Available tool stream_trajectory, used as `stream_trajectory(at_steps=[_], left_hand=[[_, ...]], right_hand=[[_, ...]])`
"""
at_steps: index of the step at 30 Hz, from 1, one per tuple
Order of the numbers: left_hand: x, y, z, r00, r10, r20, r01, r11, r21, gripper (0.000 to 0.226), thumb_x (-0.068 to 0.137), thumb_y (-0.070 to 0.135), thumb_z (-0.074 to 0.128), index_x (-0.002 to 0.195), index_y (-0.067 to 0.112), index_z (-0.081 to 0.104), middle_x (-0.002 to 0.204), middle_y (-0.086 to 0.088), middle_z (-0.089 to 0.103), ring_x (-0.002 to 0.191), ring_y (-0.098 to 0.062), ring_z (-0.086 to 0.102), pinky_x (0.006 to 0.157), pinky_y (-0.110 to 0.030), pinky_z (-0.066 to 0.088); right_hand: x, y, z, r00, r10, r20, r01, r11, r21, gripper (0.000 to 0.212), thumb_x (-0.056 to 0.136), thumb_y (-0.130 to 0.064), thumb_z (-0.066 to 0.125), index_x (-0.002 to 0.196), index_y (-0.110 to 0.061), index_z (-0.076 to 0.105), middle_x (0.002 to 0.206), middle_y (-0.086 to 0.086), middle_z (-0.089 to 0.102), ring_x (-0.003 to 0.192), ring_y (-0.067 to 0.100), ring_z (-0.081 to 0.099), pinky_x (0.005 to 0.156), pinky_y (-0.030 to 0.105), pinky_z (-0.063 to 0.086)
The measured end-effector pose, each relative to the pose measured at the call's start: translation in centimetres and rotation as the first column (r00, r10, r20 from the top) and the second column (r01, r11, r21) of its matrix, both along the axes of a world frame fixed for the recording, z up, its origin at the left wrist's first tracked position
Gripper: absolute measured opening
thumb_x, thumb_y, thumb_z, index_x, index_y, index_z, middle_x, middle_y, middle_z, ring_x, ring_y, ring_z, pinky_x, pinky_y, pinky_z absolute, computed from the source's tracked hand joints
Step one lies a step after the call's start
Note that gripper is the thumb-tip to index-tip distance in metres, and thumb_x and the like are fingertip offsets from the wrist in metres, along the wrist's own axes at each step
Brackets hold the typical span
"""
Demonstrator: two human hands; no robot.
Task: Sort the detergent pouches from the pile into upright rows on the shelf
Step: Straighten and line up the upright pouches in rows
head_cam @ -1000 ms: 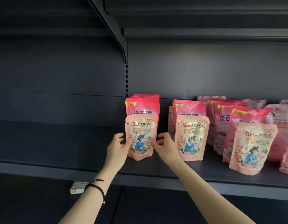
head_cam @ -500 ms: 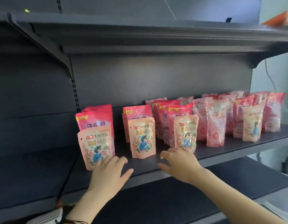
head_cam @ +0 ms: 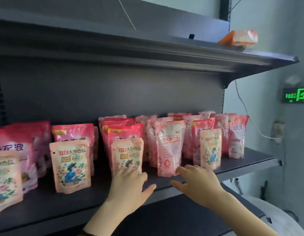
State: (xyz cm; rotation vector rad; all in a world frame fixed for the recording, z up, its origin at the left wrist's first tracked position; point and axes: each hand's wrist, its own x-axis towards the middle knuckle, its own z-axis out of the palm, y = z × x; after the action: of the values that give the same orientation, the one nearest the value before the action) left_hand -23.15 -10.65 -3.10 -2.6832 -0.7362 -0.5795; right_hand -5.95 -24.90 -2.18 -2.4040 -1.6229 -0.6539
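**A:** Where are the pouches (head_cam: 125,133)?

**B:** All on the shelf (head_cam: 233,165), upright, in rows from its front edge to the dark back panel (head_cam: 113,92). The view is a little blurred.

**A:** How do they look?

**B:** There are three kinds. The small front ones are pale pink, with red and gold lettering on top and a blue figure among flowers below. Behind them stand taller deep-pink ones with a yellow tag at the top corner and large white characters. Toward the right are glossy, translucent pink ones with a red drop mark low on the face.

**A:** And the hands?

**B:** The left hand (head_cam: 129,186) lies over the shelf's front edge, fingers straight and spread, thumb out to the right, holding nothing. Its fingertips overlap the bottom of a floral pouch (head_cam: 126,154); whether they press it, I cannot tell.

**A:** The right one?

**B:** The right hand (head_cam: 197,183) is also spread wide and holds nothing. Its forefinger is just beside the lower corner of a clear pouch (head_cam: 168,145), which stands at the front between the floral pouch and another floral one farther right.

**A:** Anything else?

**B:** On the top shelf (head_cam: 147,48) an orange pack (head_cam: 239,39) lies near the right end. A green sign (head_cam: 297,97) glows on the wall at the right.
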Motion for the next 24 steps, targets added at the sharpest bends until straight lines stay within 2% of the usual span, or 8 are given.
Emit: stream_trajectory(at_steps=[4, 7, 9, 13, 18, 20, 22, 24], left_hand=[[6.5, -2.1, -0.1, 1.0, 0.0, 0.029, 0.001, 1.0, -0.027, 0.058, 0.088, 0.071, 0.02, 0.108, 0.031, 0.057, 0.096, 0.011, 0.063, 0.096, -0.015, 0.056, 0.082, -0.033, 0.038], [10.8, -3.5, 0.3, 0.994, -0.026, 0.103, 0.027, 1.0, -0.008, 0.056, 0.087, 0.071, 0.019, 0.104, 0.032, 0.056, 0.097, 0.012, 0.064, 0.097, -0.013, 0.057, 0.076, -0.03, 0.038], [13.8, -4.2, 1.0, 0.989, -0.062, 0.133, 0.061, 0.998, 0.015, 0.056, 0.085, 0.072, 0.02, 0.102, 0.032, 0.055, 0.094, 0.014, 0.062, 0.095, -0.01, 0.058, 0.074, -0.028, 0.037], [19.0, -4.6, 2.3, 0.968, -0.144, 0.208, 0.138, 0.99, 0.041, 0.056, 0.086, 0.072, 0.023, 0.119, 0.036, 0.051, 0.103, 0.016, 0.062, 0.1, -0.008, 0.057, 0.079, -0.028, 0.042], [24.1, -3.4, 4.1, 0.901, -0.197, 0.386, 0.221, 0.975, -0.017, 0.049, 0.089, 0.065, 0.027, 0.128, 0.04, 0.043, 0.117, 0.02, 0.058, 0.097, 0.0, 0.057, 0.064, -0.013, 0.036], [25.7, -2.7, 4.6, 0.849, -0.182, 0.497, 0.258, 0.962, -0.088, 0.05, 0.09, 0.063, 0.031, 0.133, 0.039, 0.037, 0.126, 0.021, 0.051, 0.103, 0.0, 0.056, 0.066, -0.012, 0.04], [27.0, -2.4, 4.4, 0.786, -0.142, 0.602, 0.307, 0.934, -0.18, 0.055, 0.086, 0.066, 0.029, 0.132, 0.037, 0.036, 0.12, 0.023, 0.051, 0.1, 0.004, 0.056, 0.068, -0.012, 0.045], [28.4, -2.6, 3.7, 0.72, -0.106, 0.686, 0.388, 0.881, -0.272, 0.054, 0.083, 0.067, 0.033, 0.127, 0.037, 0.042, 0.109, 0.024, 0.056, 0.09, 0.01, 0.057, 0.066, -0.01, 0.048]], right_hand=[[7.2, -3.7, 0.5, 0.999, -0.052, -0.001, 0.051, 0.999, -0.016, 0.055, 0.088, -0.071, 0.031, 0.121, -0.033, 0.052, 0.115, -0.01, 0.062, 0.109, 0.015, 0.057, 0.087, 0.032, 0.039], [12.1, -6.3, 0.7, 0.996, -0.09, -0.007, 0.09, 0.996, -0.003, 0.056, 0.086, -0.074, 0.028, 0.122, -0.036, 0.049, 0.114, -0.012, 0.061, 0.107, 0.013, 0.057, 0.086, 0.031, 0.039], [15.1, -7.5, 1.1, 0.994, -0.108, -0.015, 0.108, 0.994, 0.0, 0.056, 0.085, -0.075, 0.029, 0.123, -0.038, 0.046, 0.112, -0.013, 0.061, 0.104, 0.012, 0.058, 0.083, 0.029, 0.041], [20.3, -7.4, 1.9, 0.992, -0.127, -0.017, 0.128, 0.991, 0.032, 0.053, 0.084, -0.076, 0.032, 0.121, -0.039, 0.043, 0.106, -0.015, 0.063, 0.093, 0.01, 0.063, 0.07, 0.029, 0.048], [25.4, -5.2, 2.5, 0.991, -0.1, -0.093, 0.112, 0.986, 0.127, 0.049, 0.083, -0.075, 0.035, 0.12, -0.044, 0.042, 0.101, -0.02, 0.063, 0.082, 0.008, 0.063, 0.06, 0.024, 0.047], [27.2, -4.1, 2.8, 0.973, -0.052, -0.225, 0.097, 0.977, 0.192, 0.046, 0.081, -0.074, 0.039, 0.118, -0.046, 0.042, 0.093, -0.024, 0.057, 0.075, 0.004, 0.058, 0.059, 0.022, 0.047], [28.6, -3.0, 2.6, 0.909, 0.063, -0.412, 0.065, 0.955, 0.288, 0.04, 0.08, -0.069, 0.045, 0.111, -0.044, 0.046, 0.093, -0.024, 0.057, 0.081, 0.005, 0.061, 0.069, 0.03, 0.054], [29.7, -1.9, 2.1, 0.851, 0.19, -0.49, 0.023, 0.918, 0.397, 0.032, 0.084, -0.059, 0.052, 0.106, -0.036, 0.051, 0.094, -0.02, 0.063, 0.086, 0.005, 0.063, 0.076, 0.032, 0.055]])
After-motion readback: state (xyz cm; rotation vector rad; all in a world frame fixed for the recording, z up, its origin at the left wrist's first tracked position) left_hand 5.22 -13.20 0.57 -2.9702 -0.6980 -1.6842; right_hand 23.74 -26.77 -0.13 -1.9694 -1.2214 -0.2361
